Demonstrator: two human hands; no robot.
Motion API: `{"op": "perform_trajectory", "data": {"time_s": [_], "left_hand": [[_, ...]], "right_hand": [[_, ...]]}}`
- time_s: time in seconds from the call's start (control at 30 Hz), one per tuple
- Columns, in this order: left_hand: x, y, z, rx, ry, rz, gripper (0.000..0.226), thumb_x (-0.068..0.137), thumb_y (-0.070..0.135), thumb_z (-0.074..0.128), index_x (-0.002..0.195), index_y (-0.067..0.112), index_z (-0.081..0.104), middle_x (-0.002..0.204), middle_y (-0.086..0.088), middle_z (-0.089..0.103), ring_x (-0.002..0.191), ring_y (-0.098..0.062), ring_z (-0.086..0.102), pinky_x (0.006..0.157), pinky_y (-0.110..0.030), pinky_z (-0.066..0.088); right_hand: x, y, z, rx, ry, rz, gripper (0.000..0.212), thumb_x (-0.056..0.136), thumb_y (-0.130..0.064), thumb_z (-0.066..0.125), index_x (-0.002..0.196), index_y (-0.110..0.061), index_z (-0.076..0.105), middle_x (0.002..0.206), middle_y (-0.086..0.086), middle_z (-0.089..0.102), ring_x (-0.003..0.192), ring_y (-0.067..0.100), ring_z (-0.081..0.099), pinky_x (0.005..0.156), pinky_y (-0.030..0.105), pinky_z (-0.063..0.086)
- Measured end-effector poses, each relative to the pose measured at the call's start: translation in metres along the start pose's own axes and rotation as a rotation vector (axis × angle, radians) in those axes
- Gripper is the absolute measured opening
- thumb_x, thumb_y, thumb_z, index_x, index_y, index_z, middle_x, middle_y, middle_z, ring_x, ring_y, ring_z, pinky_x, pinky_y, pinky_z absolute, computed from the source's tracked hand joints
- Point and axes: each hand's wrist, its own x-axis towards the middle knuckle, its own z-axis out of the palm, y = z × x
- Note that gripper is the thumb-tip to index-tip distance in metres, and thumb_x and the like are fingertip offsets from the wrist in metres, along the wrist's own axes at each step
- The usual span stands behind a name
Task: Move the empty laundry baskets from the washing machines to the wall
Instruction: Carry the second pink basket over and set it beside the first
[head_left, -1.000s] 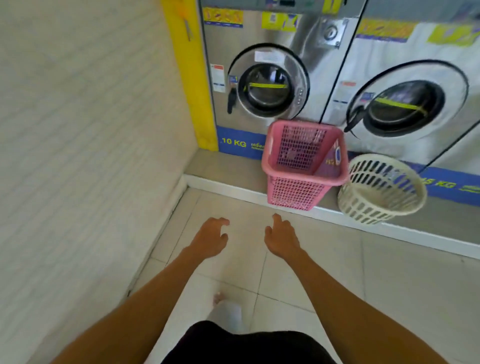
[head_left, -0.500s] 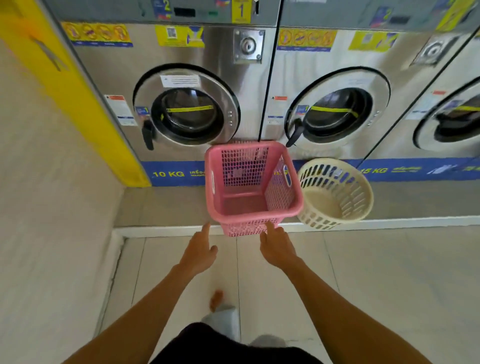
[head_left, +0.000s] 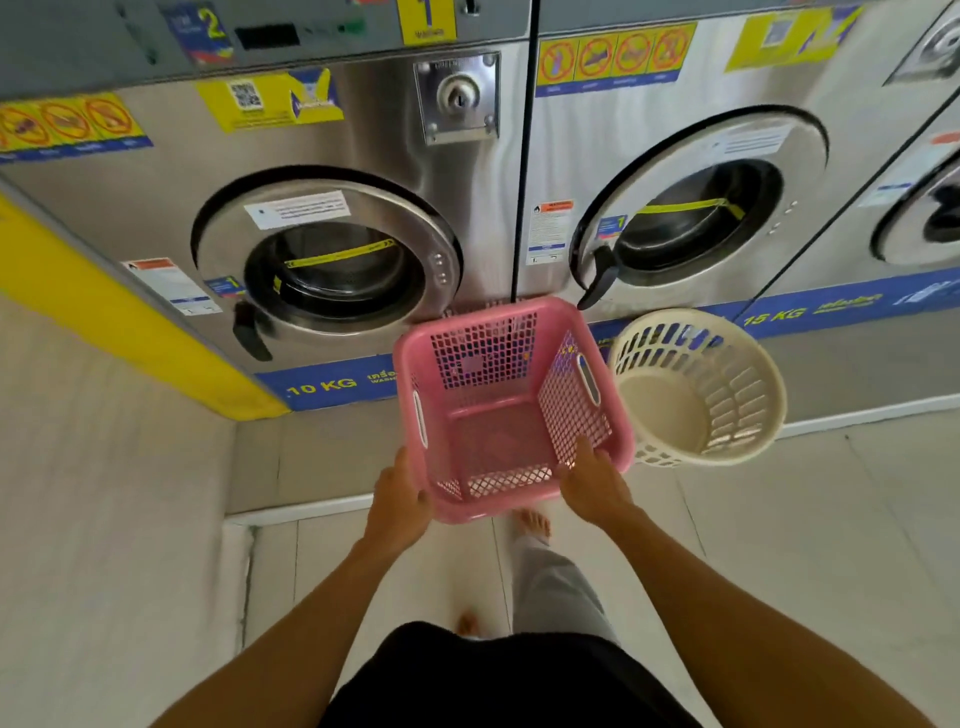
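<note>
— Where is the square pink plastic mesh laundry basket (head_left: 498, 410) right now?

— On the raised grey step (head_left: 322, 457) in front of the steel washing machines (head_left: 363, 156), roughly where the 10 KG machine meets the one to its right. It is empty.

— And the hands?

— Both are on its near rim. The left hand (head_left: 397, 501) is clamped on the near left corner, thumb over the edge. The right hand (head_left: 592, 483) grips the near right corner, with its fingers reaching inside against the mesh wall.

— Anything beside it?

— A round cream plastic slotted laundry basket (head_left: 696, 387), also empty, sits just to its right on the same step, tilted toward the camera and touching or nearly touching the pink one. I cannot tell which.

— The side wall?

— The pale wall (head_left: 104, 493) is off to the left, past a yellow strip (head_left: 119, 332).
</note>
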Motion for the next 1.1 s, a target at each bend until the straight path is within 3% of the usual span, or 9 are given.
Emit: {"op": "perform_trajectory", "data": {"time_s": [0.13, 0.2, 0.33, 0.5, 0.57, 0.7, 0.9, 1.03, 1.1], "left_hand": [[0.040, 0.005, 0.006, 0.073, 0.023, -0.051, 0.056, 0.080, 0.022, 0.057, 0.132, 0.031, 0.041, 0.091, -0.008, 0.067, 0.086, -0.032, 0.066, 0.073, -0.045, 0.058], [0.050, 0.027, 0.006, 0.132, 0.018, -0.083, 0.055, 0.079, 0.017, 0.057, 0.132, 0.026, 0.044, 0.090, -0.016, 0.068, 0.088, -0.040, 0.065, 0.079, -0.046, 0.056], [0.081, 0.038, 0.028, 0.186, 0.017, -0.206, 0.062, 0.081, 0.012, 0.058, 0.142, 0.015, 0.043, 0.102, -0.026, 0.067, 0.101, -0.045, 0.060, 0.092, -0.045, 0.046], [0.121, 0.024, 0.062, 0.111, 0.139, -0.338, 0.076, 0.090, 0.017, 0.059, 0.154, 0.035, 0.021, 0.123, -0.029, 0.053, 0.114, -0.048, 0.051, 0.094, -0.056, 0.048], [0.132, 0.022, 0.069, 0.048, 0.214, -0.382, 0.074, 0.095, 0.020, 0.054, 0.153, 0.043, 0.013, 0.125, -0.032, 0.047, 0.112, -0.050, 0.050, 0.092, -0.057, 0.051], [0.154, 0.012, 0.077, 0.030, 0.259, -0.357, 0.073, 0.098, 0.018, 0.049, 0.157, 0.036, 0.009, 0.096, -0.032, 0.059, 0.088, -0.046, 0.060, 0.080, -0.052, 0.051], [0.134, 0.025, 0.074, 0.096, 0.342, -0.514, 0.067, 0.100, 0.019, 0.044, 0.152, 0.050, 0.015, 0.097, -0.027, 0.056, 0.092, -0.045, 0.056, 0.077, -0.054, 0.047], [0.091, 0.032, 0.065, 0.092, 0.345, -0.628, 0.068, 0.101, 0.021, 0.043, 0.151, 0.054, 0.009, 0.101, -0.027, 0.056, 0.095, -0.045, 0.056, 0.078, -0.054, 0.048], [0.060, 0.029, 0.064, 0.043, 0.359, -0.700, 0.072, 0.100, 0.019, 0.046, 0.150, 0.054, 0.007, 0.100, -0.026, 0.056, 0.092, -0.044, 0.056, 0.073, -0.052, 0.048]], "right_hand": [[0.052, 0.003, -0.020, -0.084, -0.010, -0.019, 0.042, 0.102, -0.023, 0.046, 0.141, -0.009, 0.040, 0.131, 0.015, 0.057, 0.114, 0.032, 0.062, 0.087, 0.040, 0.060], [0.082, 0.007, -0.027, -0.104, 0.012, -0.025, 0.047, 0.100, -0.025, 0.051, 0.143, -0.009, 0.041, 0.136, 0.016, 0.057, 0.121, 0.033, 0.059, 0.094, 0.042, 0.057], [0.133, 0.022, -0.028, -0.106, 0.026, -0.001, 0.056, 0.093, -0.032, 0.056, 0.144, -0.013, 0.041, 0.136, 0.016, 0.055, 0.119, 0.036, 0.057, 0.092, 0.053, 0.057], [0.186, 0.041, -0.020, -0.193, 0.077, 0.042, 0.073, 0.088, -0.024, 0.064, 0.149, -0.022, 0.024, 0.143, 0.016, 0.037, 0.129, 0.041, 0.041, 0.100, 0.060, 0.045], [0.202, 0.047, -0.018, -0.162, 0.092, 0.035, 0.083, 0.088, -0.020, 0.063, 0.154, -0.031, 0.014, 0.143, 0.016, 0.036, 0.127, 0.041, 0.040, 0.100, 0.062, 0.043], [0.224, 0.062, -0.017, -0.142, 0.036, -0.080, 0.089, 0.094, -0.022, 0.059, 0.160, -0.033, -0.001, 0.142, 0.023, 0.039, 0.123, 0.046, 0.047, 0.095, 0.063, 0.047], [0.216, 0.061, -0.041, -0.089, 0.039, -0.115, 0.077, 0.102, -0.022, 0.048, 0.156, -0.044, -0.001, 0.112, 0.015, 0.047, 0.090, 0.029, 0.062, 0.063, 0.040, 0.057], [0.200, 0.051, -0.046, -0.171, 0.001, -0.188, 0.078, 0.100, -0.023, 0.050, 0.156, -0.043, 0.000, 0.111, 0.022, 0.048, 0.085, 0.039, 0.062, 0.070, 0.054, 0.058], [0.199, 0.046, -0.042, -0.252, -0.042, -0.233, 0.080, 0.098, -0.025, 0.050, 0.157, -0.043, -0.001, 0.118, 0.025, 0.051, 0.089, 0.040, 0.061, 0.077, 0.053, 0.056]]}}
